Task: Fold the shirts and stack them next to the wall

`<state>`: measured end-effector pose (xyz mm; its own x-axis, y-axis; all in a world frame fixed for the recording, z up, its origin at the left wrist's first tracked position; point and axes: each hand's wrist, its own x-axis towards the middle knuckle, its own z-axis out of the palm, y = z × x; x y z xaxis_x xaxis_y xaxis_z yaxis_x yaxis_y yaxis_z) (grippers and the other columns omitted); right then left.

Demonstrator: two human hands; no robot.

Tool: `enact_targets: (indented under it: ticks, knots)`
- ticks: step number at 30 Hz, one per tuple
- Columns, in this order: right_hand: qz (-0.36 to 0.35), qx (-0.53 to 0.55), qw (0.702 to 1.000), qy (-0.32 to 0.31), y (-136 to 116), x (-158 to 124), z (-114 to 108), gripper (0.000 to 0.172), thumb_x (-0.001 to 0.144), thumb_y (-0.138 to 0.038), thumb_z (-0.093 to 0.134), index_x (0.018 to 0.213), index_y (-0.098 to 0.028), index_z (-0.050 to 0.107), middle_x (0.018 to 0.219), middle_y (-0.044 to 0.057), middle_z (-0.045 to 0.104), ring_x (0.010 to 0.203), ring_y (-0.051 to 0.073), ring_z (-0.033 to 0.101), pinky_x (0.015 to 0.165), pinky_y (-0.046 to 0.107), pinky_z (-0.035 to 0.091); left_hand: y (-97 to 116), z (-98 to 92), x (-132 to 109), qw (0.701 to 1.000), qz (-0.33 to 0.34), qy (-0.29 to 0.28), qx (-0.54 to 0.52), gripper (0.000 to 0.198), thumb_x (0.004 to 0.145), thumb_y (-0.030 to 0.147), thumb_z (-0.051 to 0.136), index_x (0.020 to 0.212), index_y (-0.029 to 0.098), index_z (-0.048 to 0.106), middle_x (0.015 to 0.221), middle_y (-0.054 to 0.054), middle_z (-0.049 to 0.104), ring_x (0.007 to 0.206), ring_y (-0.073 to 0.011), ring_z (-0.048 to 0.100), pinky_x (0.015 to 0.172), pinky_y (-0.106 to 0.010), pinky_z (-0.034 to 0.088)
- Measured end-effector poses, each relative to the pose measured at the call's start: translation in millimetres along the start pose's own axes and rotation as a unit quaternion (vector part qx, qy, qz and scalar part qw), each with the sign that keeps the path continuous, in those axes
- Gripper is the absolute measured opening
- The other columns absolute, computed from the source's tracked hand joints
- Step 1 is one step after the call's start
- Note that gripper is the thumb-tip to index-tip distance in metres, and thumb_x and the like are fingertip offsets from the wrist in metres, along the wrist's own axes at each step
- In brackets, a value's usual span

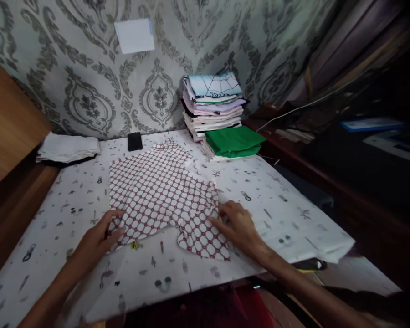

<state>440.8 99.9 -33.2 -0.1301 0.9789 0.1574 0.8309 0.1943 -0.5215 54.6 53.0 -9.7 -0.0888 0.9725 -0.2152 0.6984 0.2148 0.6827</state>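
A white cloth garment with a red and grey lattice print [153, 191] lies spread on the covered table, somewhat wrinkled, with one part sticking out toward me at the lower right. At its lower left corner is my left hand [100, 234], thumb and forefinger apart and touching the fabric; its other fingers are mostly hidden. On the opposite side, my right hand [241, 225] has curled fingers and a thumb closed at the garment's right edge. What kind of garment it is, I cannot tell.
A tall stack of folded cloths [213, 107] stands against the patterned wall, with a folded green cloth [237, 141] in front. Folded white cloths [68, 148] lie at the left back. Near the wall is a small black object [135, 141]. A thin cable [304, 107] runs at right.
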Motion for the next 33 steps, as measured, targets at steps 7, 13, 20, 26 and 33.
enact_targets:
  ticks: [7, 13, 20, 26, 33]
  knots:
    - [0.126, 0.372, 0.919, -0.032, -24, -19, -16, 0.035, 0.079, -0.050, 0.065, 0.068, -0.022, 0.047, 0.062, -0.004, 0.048, 0.060, 0.014, 0.046, 0.057, 0.028, 0.039, 3, -11.4, -22, 0.995, -0.031, -0.032, -0.086, 0.047, 0.074, 0.067, 0.057, 0.092, 0.025, 0.063, 0.054, 0.007, 0.040, 0.048, -0.0115, 0.036, 0.047, -0.021, 0.030]
    - [0.232, 0.600, 0.756, -0.123, -29, -41, -15, 0.038, 0.066, -0.044, 0.081, 0.085, -0.021, 0.057, 0.069, -0.002, 0.060, 0.058, 0.012, 0.053, 0.056, 0.026, 0.045, -4, -25.5, -24, 0.999, -0.009, -0.046, 0.020, 0.039, 0.068, 0.067, 0.059, 0.077, 0.030, 0.066, 0.050, 0.003, 0.047, 0.049, -0.0195, 0.047, 0.049, -0.027, 0.034]
    - [0.209, 0.566, 0.744, -0.288, -34, -55, -12, 0.042, 0.065, -0.048, 0.080, 0.083, -0.016, 0.060, 0.067, -0.003, 0.061, 0.041, 0.004, 0.043, 0.042, 0.020, 0.032, 59, -21.1, 12, 0.964, 0.116, 0.014, 0.240, 0.031, 0.082, 0.054, 0.047, 0.080, 0.030, 0.066, 0.064, -0.003, 0.065, 0.063, -0.0254, 0.060, 0.054, -0.028, 0.032]
    - [0.101, 0.392, 0.862, -0.304, -15, -46, -33, 0.040, 0.082, -0.057, 0.063, 0.079, -0.018, 0.059, 0.062, -0.002, 0.058, 0.047, 0.011, 0.052, 0.045, 0.023, 0.037, 149, 29.5, 128, 0.924, 0.322, -0.042, 0.201, 0.029, 0.089, 0.038, 0.042, 0.093, 0.024, 0.067, 0.084, -0.004, 0.070, 0.077, -0.0218, 0.062, 0.070, -0.029, 0.042]
    - [0.111, 0.054, 0.989, -0.075, 17, 44, -40, 0.024, 0.093, -0.037, 0.052, 0.097, -0.017, 0.064, 0.077, 0.006, 0.069, 0.077, 0.022, 0.065, 0.067, 0.030, 0.042, 213, 104.2, 254, 0.911, 0.329, -0.036, 0.245, 0.029, 0.084, 0.017, 0.046, 0.103, 0.020, 0.068, 0.105, -0.009, 0.073, 0.101, -0.0254, 0.063, 0.088, -0.034, 0.044]
